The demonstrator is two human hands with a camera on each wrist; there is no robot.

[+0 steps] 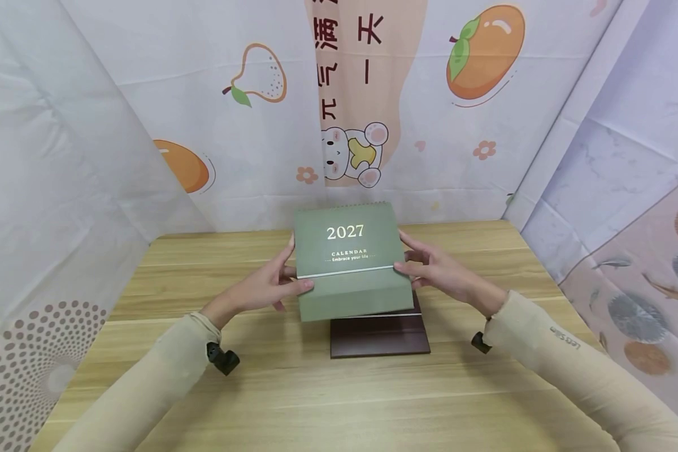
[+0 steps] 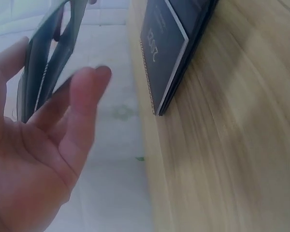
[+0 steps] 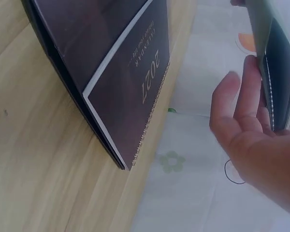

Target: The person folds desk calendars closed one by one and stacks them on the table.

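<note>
A green 2027 desk calendar (image 1: 347, 251) is held up between both hands, tilted a little, its spiral binding at the top. My left hand (image 1: 265, 282) grips its left side, thumb on the front cover and fingers behind. On the opposite edge my right hand (image 1: 437, 267) pinches the calendar, with the thumb on the front. Below and partly hidden behind it, a dark brown 2027 desk calendar (image 1: 381, 336) stands on the table; its cover (image 3: 130, 72) shows gold lettering in the right wrist view. Both wrist views show the green calendar's folded stand from the side.
The wooden table (image 1: 339, 402) reaches back to a white curtain (image 1: 203, 119) printed with fruit and a cartoon figure. More printed cloth (image 1: 616, 150) hangs at the right side. A small black device (image 1: 223, 358) is strapped at the left wrist.
</note>
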